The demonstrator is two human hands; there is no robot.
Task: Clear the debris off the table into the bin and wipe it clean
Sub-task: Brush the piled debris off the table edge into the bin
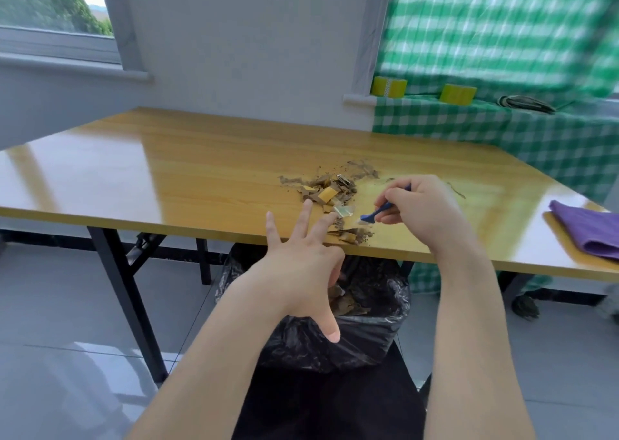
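There is one table [187, 171], with a glossy yellow wood top on black legs. One bin [368, 332], lined with a black bag, stands on the floor below the table's near edge, between the person's forearms. A few brown scraps lie in it.

The debris [330, 188] lies in one main pile on the right half of the table, a little back from the near edge. It is a mix of brown, dirt-like crumbs, torn brown bits, a yellowish card scrap and a shiny silvery scrap. A thin smear of crumbs trails off behind the pile, and a smaller cluster sits right at the edge above the bin.

Both hands are in view. The left hand [301, 268] hovers at the table edge with its fingers straight and spread apart. The fingertips reach over the wood beside the pile, and the thumb points down over the bin. Whether the tips touch the table cannot be told. The right hand [420, 210] is to the right of the pile, its fingers curled round one blue tool [382, 210]. The tool's lower end is down near the small cluster at the edge.

One purple cloth [589, 231] lies folded at the table's right end, well apart from the debris. Two yellow-green tape rolls [390, 87] sit on a green checked cloth [502, 131] behind the table.
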